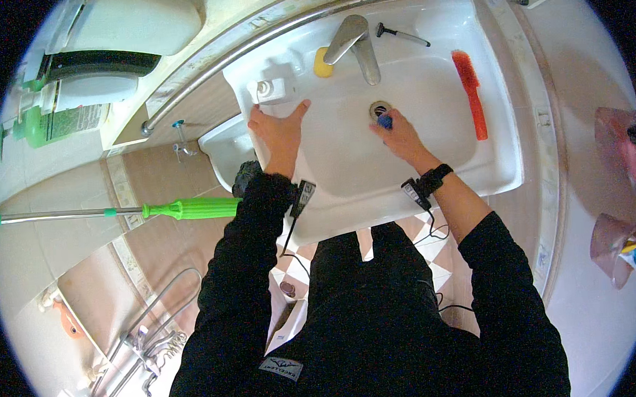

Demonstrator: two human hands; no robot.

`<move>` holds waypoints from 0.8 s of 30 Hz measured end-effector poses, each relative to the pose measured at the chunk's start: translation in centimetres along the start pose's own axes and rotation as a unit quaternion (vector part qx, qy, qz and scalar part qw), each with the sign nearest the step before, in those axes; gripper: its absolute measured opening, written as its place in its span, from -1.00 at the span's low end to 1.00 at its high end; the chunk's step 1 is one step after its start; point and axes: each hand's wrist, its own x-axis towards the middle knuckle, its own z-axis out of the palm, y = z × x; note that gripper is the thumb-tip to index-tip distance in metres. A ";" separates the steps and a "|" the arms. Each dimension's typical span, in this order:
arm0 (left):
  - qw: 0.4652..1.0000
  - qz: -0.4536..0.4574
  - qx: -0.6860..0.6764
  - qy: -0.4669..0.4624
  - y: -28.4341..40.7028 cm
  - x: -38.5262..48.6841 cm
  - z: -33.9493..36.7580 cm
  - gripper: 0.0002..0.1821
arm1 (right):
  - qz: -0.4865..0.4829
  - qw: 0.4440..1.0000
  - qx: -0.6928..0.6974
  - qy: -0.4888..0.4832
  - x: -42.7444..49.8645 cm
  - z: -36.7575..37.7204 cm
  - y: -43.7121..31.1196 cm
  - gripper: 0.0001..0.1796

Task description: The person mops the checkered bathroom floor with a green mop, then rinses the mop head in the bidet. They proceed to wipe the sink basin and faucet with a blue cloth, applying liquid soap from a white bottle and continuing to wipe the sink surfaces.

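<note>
Over the drain [380,107] of a white ceramic washbasin [349,170], my right hand [401,137] pinches a small blue object [384,120]. What kind of object it is cannot be made out. A dark striped part shows in the drain beside it, and whether the two are joined is unclear. My left hand [279,133] is at the basin's left side, thumb and fingers spread, holding nothing. Just beyond its fingers is a small white bottle [272,90] with a pump top, on the left ledge.
A chrome mixer tap [361,45] rises behind the drain, with yellow soap [323,63] beside it. A black-headed razor [402,34] lies at the back right, a red brush [470,93] along the right side. A green mop handle [192,208] reaches in from the left.
</note>
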 end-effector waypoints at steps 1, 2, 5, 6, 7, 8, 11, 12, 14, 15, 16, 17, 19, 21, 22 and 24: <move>0.999 0.025 0.009 0.025 -0.2 0.7 0.8 -0.05 | 0.007 0.997 -0.059 -0.045 -0.5 0.2 0.1 -0.36; 1.000 0.004 -0.013 -0.024 -0.5 1.6 1.2 -0.11 | 0.033 0.992 -0.030 -0.117 -0.9 0.4 0.1 -0.21; 0.940 -0.064 -0.321 -0.095 -0.6 3.4 1.7 -0.04 | 0.067 0.983 0.045 -0.166 -2.2 1.5 -1.3 -0.31; 0.947 -0.053 -0.309 -0.065 -0.5 3.7 1.4 -0.12 | 0.029 0.985 0.052 -0.160 -2.6 2.0 -2.2 -0.35; 0.943 -0.028 -0.329 -0.049 -0.7 3.6 0.5 -0.15 | -0.008 0.989 0.046 -0.140 -2.6 2.5 -3.2 -0.42; 0.937 -0.020 -0.347 -0.037 -1.0 3.3 -0.5 -0.17 | -0.065 0.992 0.044 -0.099 -2.4 3.1 -4.3 -0.49; 0.928 -0.046 -0.362 -0.073 -2.8 1.2 -5.7 -0.21 | -0.222 0.974 0.024 0.028 -0.2 5.4 -8.5 -0.61; 0.923 -0.071 -0.365 -0.100 -3.7 0.4 -7.7 -0.19 | -0.228 0.972 -0.027 0.051 1.4 6.0 -9.9 -0.66; 0.920 -0.079 -0.364 -0.123 -5.4 -0.7 -10.9 -0.17 | -0.313 0.935 -0.135 0.094 5.7 7.2 -12.5 -0.73; 0.924 -0.076 -0.355 -0.122 -6.3 -1.1 -12.2 -0.17 | -0.295 0.929 -0.163 0.153 7.5 7.9 -13.6 -0.76; 0.927 -0.075 -0.348 -0.119 -7.3 -1.5 -13.3 -0.17 | -0.284 0.921 -0.207 0.169 8.7 8.8 -14.7 -0.78; 0.914 -0.106 -0.371 -0.125 -8.2 -1.9 -14.3 -0.17 | -0.253 0.910 -0.253 0.209 8.9 9.8 -15.6 -0.80; 0.882 -0.149 -0.425 -0.138 -9.7 -2.4 -15.5 -0.16 | -0.232 0.936 -0.242 0.109 7.5 11.7 -16.8 -0.82; 0.879 -0.169 -0.422 -0.146 -11.0 -2.3 -16.4 -0.17 | -0.287 0.925 -0.249 0.014 5.0 13.2 -17.2 -0.75; 0.880 -0.172 -0.416 -0.150 -11.6 -2.4 -16.8 -0.19 | -0.287 0.923 -0.255 -0.012 4.4 13.2 -17.2 -0.71; 0.879 -0.175 -0.413 -0.161 -12.7 -2.4 -17.5 -0.21 | -0.301 0.922 -0.229 -0.082 4.4 13.5 -17.1 -0.64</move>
